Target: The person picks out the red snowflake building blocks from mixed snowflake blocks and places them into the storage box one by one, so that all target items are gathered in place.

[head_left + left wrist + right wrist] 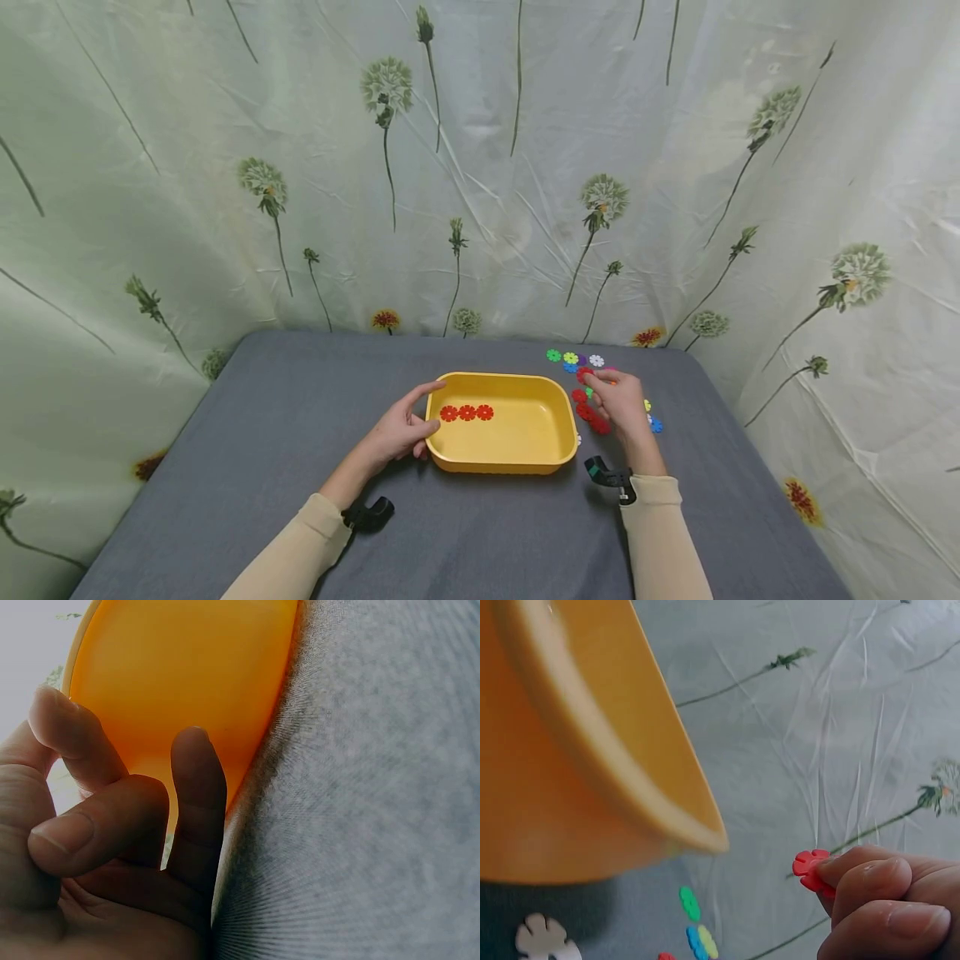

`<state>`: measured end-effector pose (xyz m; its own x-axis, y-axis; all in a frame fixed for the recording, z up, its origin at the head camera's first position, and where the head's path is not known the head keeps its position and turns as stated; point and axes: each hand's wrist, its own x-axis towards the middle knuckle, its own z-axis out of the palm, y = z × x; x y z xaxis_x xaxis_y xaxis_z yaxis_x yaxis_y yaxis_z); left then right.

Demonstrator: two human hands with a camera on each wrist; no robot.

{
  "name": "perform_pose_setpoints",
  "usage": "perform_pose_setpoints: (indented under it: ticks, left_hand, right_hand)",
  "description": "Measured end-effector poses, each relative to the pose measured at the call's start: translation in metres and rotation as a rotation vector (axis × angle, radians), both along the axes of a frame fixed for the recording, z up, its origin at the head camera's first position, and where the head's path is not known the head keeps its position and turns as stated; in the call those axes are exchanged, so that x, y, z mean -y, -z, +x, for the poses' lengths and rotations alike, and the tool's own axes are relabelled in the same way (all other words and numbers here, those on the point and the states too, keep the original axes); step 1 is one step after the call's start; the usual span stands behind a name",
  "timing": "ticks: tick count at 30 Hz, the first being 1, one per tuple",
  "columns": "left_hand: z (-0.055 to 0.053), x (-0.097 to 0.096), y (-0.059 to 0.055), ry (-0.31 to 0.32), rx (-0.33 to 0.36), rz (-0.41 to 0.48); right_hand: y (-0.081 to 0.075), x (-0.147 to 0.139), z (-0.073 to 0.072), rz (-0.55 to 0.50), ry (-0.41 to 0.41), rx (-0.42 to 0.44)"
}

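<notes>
Cream sleeves (662,533), black wrist mounts (372,515)

Smooth plastic tray (517,437), matt cloth (480,533)

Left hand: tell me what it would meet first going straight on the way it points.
The tray, at its left end; the left hand seems to touch it there, though depth is unclear.

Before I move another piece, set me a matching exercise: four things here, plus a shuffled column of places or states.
1. left hand
2. right hand
3. row of three red pieces
4. floral curtain

A. inside the yellow tray
B. behind the grey table
C. pinching a single red piece
D. touching the yellow tray's left rim

Pairs: 1-D, 2-C, 3-A, 4-B
</notes>
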<state>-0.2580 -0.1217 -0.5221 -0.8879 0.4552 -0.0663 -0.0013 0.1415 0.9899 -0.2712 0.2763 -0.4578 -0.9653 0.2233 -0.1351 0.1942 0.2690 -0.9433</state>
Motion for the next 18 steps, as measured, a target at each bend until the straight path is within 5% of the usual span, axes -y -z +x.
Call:
perform_pose_setpoints:
  ticks: [18]
  left_hand:
    - [0.001, 0.0, -0.001, 0.0, 0.003, 0.005]
  right_hand:
    - [-0.008, 0.048, 0.002, -0.009, -0.121, -0.05]
